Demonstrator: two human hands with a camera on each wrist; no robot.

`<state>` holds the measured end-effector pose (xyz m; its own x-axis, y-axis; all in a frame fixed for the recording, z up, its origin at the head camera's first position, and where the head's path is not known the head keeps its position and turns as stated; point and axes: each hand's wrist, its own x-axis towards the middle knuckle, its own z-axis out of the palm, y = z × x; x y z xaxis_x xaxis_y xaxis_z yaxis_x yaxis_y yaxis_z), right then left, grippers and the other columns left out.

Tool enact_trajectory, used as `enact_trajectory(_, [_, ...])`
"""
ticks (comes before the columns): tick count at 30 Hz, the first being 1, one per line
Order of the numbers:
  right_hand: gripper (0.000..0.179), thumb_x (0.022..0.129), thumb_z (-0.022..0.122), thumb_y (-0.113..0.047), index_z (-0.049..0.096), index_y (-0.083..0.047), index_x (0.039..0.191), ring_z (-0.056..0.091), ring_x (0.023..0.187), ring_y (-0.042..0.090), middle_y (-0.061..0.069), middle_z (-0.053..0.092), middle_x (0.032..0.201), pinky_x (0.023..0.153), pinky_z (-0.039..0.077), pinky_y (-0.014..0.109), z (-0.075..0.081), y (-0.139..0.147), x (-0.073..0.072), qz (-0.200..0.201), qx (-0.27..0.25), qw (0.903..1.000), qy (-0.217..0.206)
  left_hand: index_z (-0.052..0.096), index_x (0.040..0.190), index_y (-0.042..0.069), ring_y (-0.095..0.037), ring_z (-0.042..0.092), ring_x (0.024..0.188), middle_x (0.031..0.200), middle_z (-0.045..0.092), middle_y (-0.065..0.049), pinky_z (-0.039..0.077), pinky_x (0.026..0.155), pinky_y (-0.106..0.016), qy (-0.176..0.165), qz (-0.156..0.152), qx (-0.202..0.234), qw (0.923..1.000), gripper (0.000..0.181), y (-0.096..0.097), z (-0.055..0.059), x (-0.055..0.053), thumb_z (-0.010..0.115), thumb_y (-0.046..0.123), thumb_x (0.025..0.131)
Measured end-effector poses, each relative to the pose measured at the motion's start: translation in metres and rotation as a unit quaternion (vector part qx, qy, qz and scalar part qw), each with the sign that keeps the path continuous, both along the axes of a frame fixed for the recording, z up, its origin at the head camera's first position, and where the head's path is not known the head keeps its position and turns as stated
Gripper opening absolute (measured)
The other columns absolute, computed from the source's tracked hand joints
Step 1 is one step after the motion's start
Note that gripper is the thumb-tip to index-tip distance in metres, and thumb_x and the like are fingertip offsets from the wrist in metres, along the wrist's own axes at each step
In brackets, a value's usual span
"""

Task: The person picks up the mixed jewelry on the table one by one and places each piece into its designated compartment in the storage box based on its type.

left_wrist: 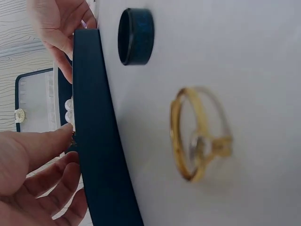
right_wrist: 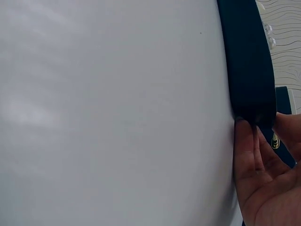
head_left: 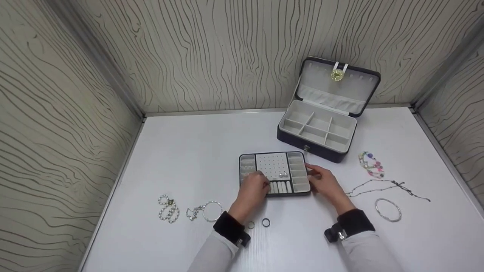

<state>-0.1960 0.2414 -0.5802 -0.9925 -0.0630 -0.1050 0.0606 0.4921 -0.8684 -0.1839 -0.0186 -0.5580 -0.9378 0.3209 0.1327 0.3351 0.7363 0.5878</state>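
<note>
A dark blue jewelry tray [head_left: 289,195] with pale compartments lies flat on the table. At its front ring slots [head_left: 281,186], my left hand [head_left: 252,192] pinches a small gold-coloured ring [left_wrist: 73,137], mostly hidden by thumb and fingers. My right hand [head_left: 326,185] grips the tray's right side, thumb near the top rim and fingers low against the side wall. Two pearl stud earrings [head_left: 283,175] sit in the tray's perforated panel. In front of the tray, near my left wrist, are a dark band ring [left_wrist: 136,36] and a gold ring with a stone [left_wrist: 202,141].
An open jewelry box [head_left: 317,146] with divided compartments stands behind the tray to the right. On the left lie a pearl necklace [head_left: 168,211], a silver chain [head_left: 192,214] and a bangle [head_left: 212,220]. A beaded bracelet [head_left: 377,170], thin necklace [head_left: 401,184] and another bangle [head_left: 398,214] lie right.
</note>
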Motion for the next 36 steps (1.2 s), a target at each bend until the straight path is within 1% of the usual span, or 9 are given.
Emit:
enact_trajectory(6, [0.045,0.094,0.055,0.002,0.049,0.004,0.139,0.062,0.099,0.034,0.026,0.062,0.114,0.07,0.05,0.03,-0.0004,0.001,-0.0005,0.007,0.01,0.9998,0.013,0.076,0.081,0.009,-0.011,0.062,0.075,0.079,0.066,0.004,0.051,0.068,-0.023,-0.018,-0.001,0.005,0.9998,0.01,-0.0017,0.0034,0.0022,0.071,0.001,0.082])
enact_trajectory(9, [0.045,0.094,0.056,0.002,0.05,0.004,0.139,0.062,0.102,0.036,0.027,0.062,0.114,0.074,0.05,0.031,-0.0005,0.001,-0.0003,0.007,0.014,0.9997,0.019,0.076,0.076,0.012,-0.01,0.063,0.071,0.076,0.069,0.005,0.051,0.066,-0.024,-0.022,0.003,-0.012,0.9997,0.011,-0.0041,0.0059,0.0007,0.073,0.003,0.082])
enact_trajectory(15, [0.045,0.095,0.056,0.002,0.05,0.004,0.139,0.062,0.101,0.035,0.027,0.061,0.115,0.072,0.051,0.03,-0.0008,0.0013,0.0001,0.004,0.013,0.9998,0.016,0.077,0.081,0.011,-0.014,0.067,0.077,0.079,0.072,0.002,0.053,0.071,-0.026,-0.021,0.009,-0.034,0.9992,0.006,-0.0056,0.0071,-0.0014,0.077,0.006,0.08])
enact_trajectory(19, [0.045,0.094,0.056,0.002,0.05,0.004,0.139,0.062,0.101,0.035,0.027,0.061,0.115,0.072,0.051,0.03,-0.0008,0.0011,-0.0001,0.003,0.007,0.9999,0.014,0.077,0.076,0.012,-0.012,0.065,0.072,0.074,0.07,0.005,0.052,0.067,-0.024,-0.016,0.003,-0.036,0.9992,0.008,-0.005,0.0052,-0.0016,0.076,0.005,0.079])
enact_trajectory(25, [0.045,0.094,0.056,0.002,0.05,0.004,0.139,0.062,0.1,0.035,0.027,0.062,0.115,0.073,0.051,0.03,-0.0016,0.0006,-0.0007,0.002,0.001,0.9999,0.011,0.075,0.07,0.014,-0.013,0.064,0.068,0.07,0.068,0.005,0.051,0.064,-0.025,0.019,-0.01,-0.064,0.9977,0.012,-0.0038,0.0039,-0.0023,0.077,0.005,0.077])
enact_trajectory(28, [0.045,0.093,0.056,0.002,0.05,0.004,0.138,0.062,0.099,0.035,0.027,0.062,0.115,0.073,0.051,0.029,-0.0022,0.0,-0.0012,0.003,-0.002,0.9999,0.01,0.074,0.066,0.016,-0.014,0.063,0.064,0.068,0.068,0.005,0.05,0.061,-0.026,0.054,-0.028,-0.097,0.9935,0.014,-0.0051,0.0045,-0.0032,0.076,0.005,0.075])
enact_trajectory(31, [0.045,0.094,0.055,0.002,0.05,0.004,0.139,0.062,0.099,0.034,0.027,0.061,0.115,0.07,0.05,0.028,-0.0019,0.0001,-0.0011,0.001,-0.007,1.0,0.004,0.069,0.058,0.017,-0.011,0.055,0.056,0.063,0.065,0.007,0.046,0.055,-0.026,0.084,-0.047,-0.127,0.9872,0.024,-0.0067,0.0054,-0.0046,0.07,-0.001,0.073])
enact_trajectory(33, [0.045,0.095,0.054,0.002,0.049,0.004,0.139,0.062,0.099,0.034,0.027,0.061,0.116,0.068,0.05,0.028,-0.001,0.0004,-0.0008,0.002,-0.008,1.0,-0.001,0.066,0.054,0.017,-0.01,0.05,0.052,0.061,0.064,0.007,0.044,0.053,-0.026,0.093,-0.053,-0.136,0.9848,0.027,-0.0074,0.0056,-0.0052,0.066,-0.005,0.07])
enact_trajectory(36, [0.045,0.095,0.054,0.002,0.049,0.004,0.14,0.062,0.1,0.034,0.027,0.06,0.117,0.068,0.05,0.028,0.0001,0.0008,-0.0006,0.001,-0.008,1.0,-0.006,0.065,0.053,0.018,-0.01,0.052,0.053,0.063,0.065,0.007,0.044,0.053,-0.028,0.098,-0.053,-0.141,0.9837,0.029,-0.0073,0.0053,-0.0052,0.066,-0.005,0.071])
